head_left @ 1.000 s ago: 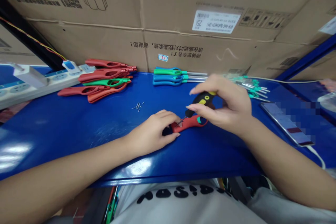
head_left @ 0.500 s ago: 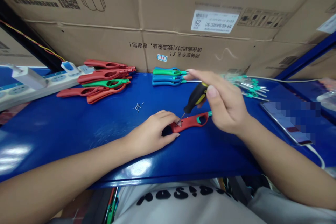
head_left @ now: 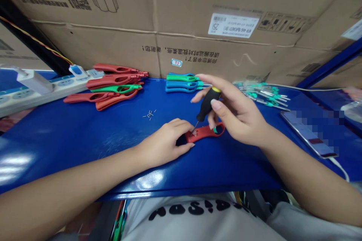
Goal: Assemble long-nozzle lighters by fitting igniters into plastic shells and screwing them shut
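Note:
A red lighter handle with a green trigger lies on the blue table, its left end pinched between the thumb and fingers of my left hand. Above it, my right hand grips a black and yellow screwdriver between thumb and fingers. The screwdriver leans, its tip down on the red handle beside my left fingertips. Part of the handle's right end is behind my right hand. Several small screws lie loose on the table, up and to the left of my left hand.
Red and green handle shells are piled at the back left beside a white power strip. Green and blue lighters lie by the cardboard box. Metal rods with green parts and a phone are at the right.
My right hand's fingers have shifted round the screwdriver, and its handle has turned, showing less yellow. The tip stays on the red handle. My left hand holds about the same place.

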### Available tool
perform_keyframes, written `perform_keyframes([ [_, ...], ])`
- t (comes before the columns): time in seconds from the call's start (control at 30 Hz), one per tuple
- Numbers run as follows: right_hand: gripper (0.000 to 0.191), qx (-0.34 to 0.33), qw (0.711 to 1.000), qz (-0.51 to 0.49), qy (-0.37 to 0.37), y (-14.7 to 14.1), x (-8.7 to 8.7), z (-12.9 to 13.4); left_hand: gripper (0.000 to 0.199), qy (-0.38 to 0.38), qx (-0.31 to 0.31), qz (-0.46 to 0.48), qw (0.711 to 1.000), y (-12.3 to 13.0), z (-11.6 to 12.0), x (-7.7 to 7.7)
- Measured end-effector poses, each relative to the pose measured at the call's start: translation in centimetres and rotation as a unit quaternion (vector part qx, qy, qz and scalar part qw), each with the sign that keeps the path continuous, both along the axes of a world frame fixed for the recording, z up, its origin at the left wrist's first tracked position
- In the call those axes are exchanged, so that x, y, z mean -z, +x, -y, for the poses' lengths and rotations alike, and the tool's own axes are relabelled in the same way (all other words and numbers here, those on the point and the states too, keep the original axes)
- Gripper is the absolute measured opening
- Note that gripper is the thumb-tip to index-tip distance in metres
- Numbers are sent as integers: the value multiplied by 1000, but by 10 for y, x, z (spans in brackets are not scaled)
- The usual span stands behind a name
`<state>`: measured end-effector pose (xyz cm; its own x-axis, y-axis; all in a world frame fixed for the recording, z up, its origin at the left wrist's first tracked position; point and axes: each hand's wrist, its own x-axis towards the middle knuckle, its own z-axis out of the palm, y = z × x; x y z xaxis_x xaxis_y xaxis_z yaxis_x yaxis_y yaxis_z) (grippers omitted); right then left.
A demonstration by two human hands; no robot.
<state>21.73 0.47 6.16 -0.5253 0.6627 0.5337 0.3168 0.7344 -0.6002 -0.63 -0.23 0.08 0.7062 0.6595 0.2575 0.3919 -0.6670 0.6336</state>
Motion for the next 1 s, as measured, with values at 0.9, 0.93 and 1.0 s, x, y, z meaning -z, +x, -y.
perform_keyframes([
  [0.9,44,97,953,76,276,8,-4,-3,20,2,-1,7,1000,1,0,0],
  [0.93,43,98,943,92,303,10,-5,-3,21,1,-2,8,1000,1,0,0],
  [1.0,43,66,960,93,255,13,-9,-2,21,-2,-2,5,1000,1,0,0],
])
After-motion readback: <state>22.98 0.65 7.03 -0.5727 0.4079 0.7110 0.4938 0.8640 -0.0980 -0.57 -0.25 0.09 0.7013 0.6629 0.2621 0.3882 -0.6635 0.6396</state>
